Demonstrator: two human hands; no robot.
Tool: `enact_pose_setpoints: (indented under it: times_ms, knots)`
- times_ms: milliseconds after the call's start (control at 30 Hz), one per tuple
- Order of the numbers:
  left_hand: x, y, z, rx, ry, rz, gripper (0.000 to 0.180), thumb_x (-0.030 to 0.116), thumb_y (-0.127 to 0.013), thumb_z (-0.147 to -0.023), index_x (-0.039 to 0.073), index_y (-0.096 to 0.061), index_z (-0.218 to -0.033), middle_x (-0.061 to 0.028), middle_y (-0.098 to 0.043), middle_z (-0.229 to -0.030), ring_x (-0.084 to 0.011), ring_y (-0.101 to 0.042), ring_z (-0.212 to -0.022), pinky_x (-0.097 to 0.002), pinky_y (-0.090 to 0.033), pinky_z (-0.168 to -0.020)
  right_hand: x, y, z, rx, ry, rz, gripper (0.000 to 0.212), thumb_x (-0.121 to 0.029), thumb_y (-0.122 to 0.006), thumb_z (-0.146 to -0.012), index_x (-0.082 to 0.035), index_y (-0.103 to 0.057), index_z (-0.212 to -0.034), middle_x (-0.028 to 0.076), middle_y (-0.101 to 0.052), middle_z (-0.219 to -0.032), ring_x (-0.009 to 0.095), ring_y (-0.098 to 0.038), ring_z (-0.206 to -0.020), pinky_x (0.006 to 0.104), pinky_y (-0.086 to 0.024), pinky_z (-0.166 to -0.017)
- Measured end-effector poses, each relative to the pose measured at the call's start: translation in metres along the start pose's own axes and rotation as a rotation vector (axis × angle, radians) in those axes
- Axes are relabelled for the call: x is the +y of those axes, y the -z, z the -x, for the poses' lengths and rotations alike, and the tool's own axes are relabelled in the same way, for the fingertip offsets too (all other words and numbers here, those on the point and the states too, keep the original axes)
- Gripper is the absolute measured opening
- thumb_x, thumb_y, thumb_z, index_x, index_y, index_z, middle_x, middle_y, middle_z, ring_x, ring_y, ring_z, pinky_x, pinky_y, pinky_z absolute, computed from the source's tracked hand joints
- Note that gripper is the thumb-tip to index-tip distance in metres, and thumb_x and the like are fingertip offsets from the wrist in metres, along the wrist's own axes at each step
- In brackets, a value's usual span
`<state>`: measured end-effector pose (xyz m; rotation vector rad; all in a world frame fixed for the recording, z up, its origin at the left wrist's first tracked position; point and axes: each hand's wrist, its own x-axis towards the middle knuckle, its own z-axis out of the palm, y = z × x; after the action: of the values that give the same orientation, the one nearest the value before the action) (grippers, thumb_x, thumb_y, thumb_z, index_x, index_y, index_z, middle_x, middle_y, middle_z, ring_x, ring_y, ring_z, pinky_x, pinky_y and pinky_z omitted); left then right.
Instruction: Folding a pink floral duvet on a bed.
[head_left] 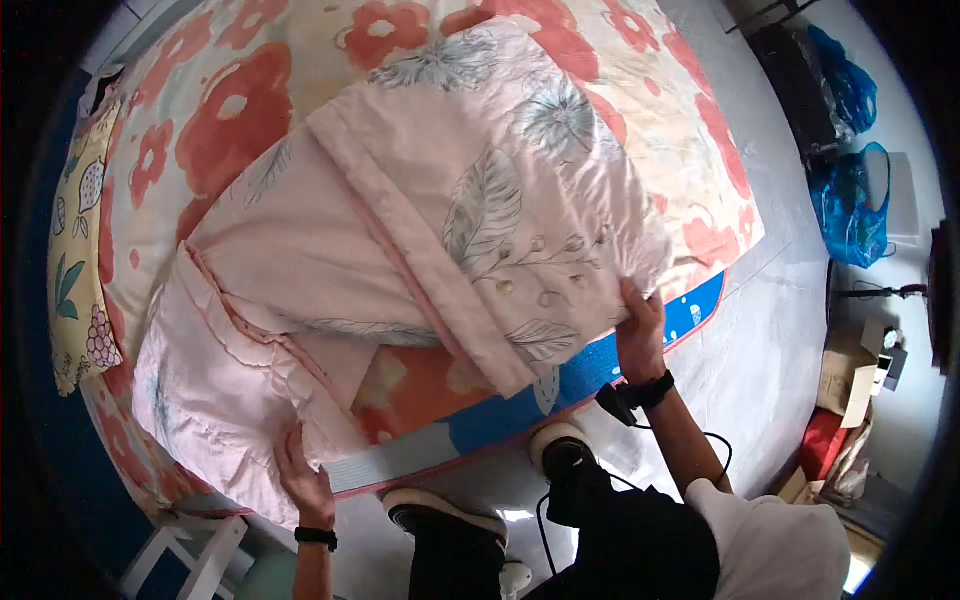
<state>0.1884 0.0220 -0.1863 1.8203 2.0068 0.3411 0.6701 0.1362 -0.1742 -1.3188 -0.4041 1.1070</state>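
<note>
A pale pink quilt (400,215) with grey leaf and flower prints lies partly folded across the bed. Its right part is doubled over in a broad flap, and its left part is bunched and hangs toward the near left edge. My left hand (305,478) is closed on the near edge of the bunched left part. At the right near corner of the flap, my right hand (642,330) pinches the quilt's edge, thumb on top. Beneath the quilt is a cream sheet (165,90) with large red flowers.
A blue patterned edge (480,425) shows below the sheet. A yellow fruit-print cloth (82,260) lies at the left. A white stool (195,560) stands near left. Blue plastic bags (850,210) and boxes (848,375) line the right wall. A black cable (545,520) runs by my feet.
</note>
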Motion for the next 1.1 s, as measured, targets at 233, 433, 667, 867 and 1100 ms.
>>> enact_pose_setpoints:
  times_ms: [233, 433, 667, 867, 1100]
  knots:
    - [0.030, 0.037, 0.031, 0.165, -0.094, -0.141, 0.052, -0.012, -0.063, -0.064, 0.000, -0.058, -0.114, -0.0201, -0.059, -0.109, -0.0420, -0.057, -0.103, -0.0449, -0.046, -0.092, -0.033, 0.152, -0.084, -0.077, -0.332, -0.266, 0.058, -0.050, -0.056, -0.096, -0.003, -0.054, -0.130, 0.010, -0.062, -0.124, 0.025, -0.056, -0.117, 0.0457, -0.039, -0.107]
    - [0.057, 0.044, 0.075, 0.066, -0.084, -0.136, 0.064, 0.002, -0.074, -0.064, 0.002, -0.053, -0.124, -0.0205, -0.056, -0.120, -0.0424, -0.052, -0.114, -0.0491, -0.042, -0.099, -0.105, 0.129, -0.161, -0.285, -0.322, 0.293, 0.053, -0.049, -0.059, -0.096, -0.004, -0.063, -0.122, 0.009, -0.068, -0.115, 0.021, -0.067, -0.100, 0.0355, -0.055, -0.088]
    - [0.057, 0.010, 0.108, -0.053, 0.159, -0.625, 0.113, 0.031, -0.084, -0.066, 0.008, -0.020, -0.155, -0.0201, -0.022, -0.157, -0.0405, -0.018, -0.147, -0.0558, -0.019, -0.118, -0.131, 0.062, -0.148, -0.502, -0.269, 1.441, 0.062, -0.051, -0.072, -0.084, -0.006, -0.064, -0.125, 0.011, -0.070, -0.111, 0.020, -0.067, -0.096, 0.0337, -0.054, -0.084]
    - [-0.038, -0.001, 0.102, 0.159, -0.139, -0.526, 0.071, -0.002, -0.055, -0.086, 0.009, -0.030, -0.152, -0.0188, -0.039, -0.147, -0.0390, -0.041, -0.134, -0.0493, -0.036, -0.111, -0.148, 0.061, -0.163, -0.399, 0.081, 1.052, 0.041, -0.030, -0.075, -0.084, 0.000, -0.069, -0.111, 0.010, -0.072, -0.099, 0.018, -0.066, -0.090, 0.0325, -0.052, -0.082]
    - [0.014, 0.060, 0.082, -0.101, -0.224, -0.464, 0.066, -0.004, -0.054, -0.083, 0.007, -0.038, -0.147, -0.0186, -0.052, -0.130, -0.0388, -0.053, -0.115, -0.0453, -0.044, -0.100, -0.262, 0.123, -0.155, -0.361, 0.218, 0.784, 0.048, -0.029, -0.077, -0.086, 0.000, -0.064, -0.121, 0.008, -0.069, -0.111, 0.016, -0.066, -0.093, 0.0287, -0.051, -0.088]
